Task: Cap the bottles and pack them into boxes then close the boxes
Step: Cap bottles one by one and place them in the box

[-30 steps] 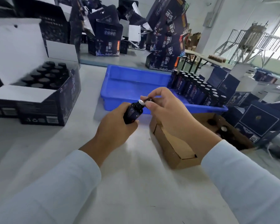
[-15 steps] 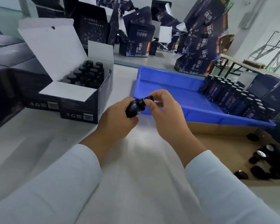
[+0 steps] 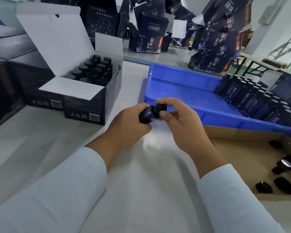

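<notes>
Frame centre: left hand (image 3: pixel 128 122) grips dark bottle (image 3: pixel 147 115) tilted, steadying it; right hand (image 3: pixel 180 120) fingers (image 3: pixel 165 115) pinch black cap (image 3: pixel 160 109) to twist on.

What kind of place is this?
Probably a small packing workshop. An open box is filling with capped bottles, a blue tray holds more bottles, and printed boxes are piled behind.

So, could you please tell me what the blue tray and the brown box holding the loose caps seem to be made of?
The blue tray looks like moulded plastic: uniform saturated colour, a smooth semi-gloss sheen and rounded rim edges. The brown box looks like plain unprinted cardboard: matte kraft-brown surface with a cut edge along its wall. The caps in it look like glossy black plastic, though that is less certain.
</notes>
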